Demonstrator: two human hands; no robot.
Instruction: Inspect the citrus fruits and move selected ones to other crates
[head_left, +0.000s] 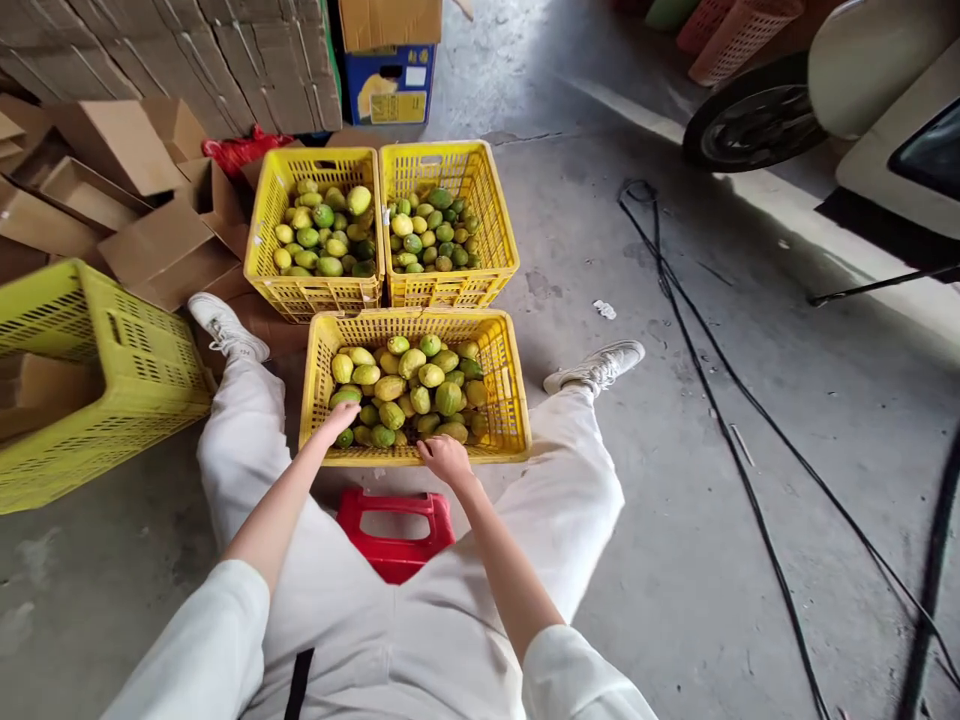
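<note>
The near crate of green-yellow fruit is set between the legs at 12 o'clock. The left hand is curled over fruit at its near-left corner; the right hand is rested on the near rim, loosely closed, nothing seen held. Fruit could be bruised if gripped too hard.

Three yellow crates of fruit sit on the concrete floor before me. Black cables trail across it to my right. Flattened cardboard boxes and a tipped crate lie left.
</note>
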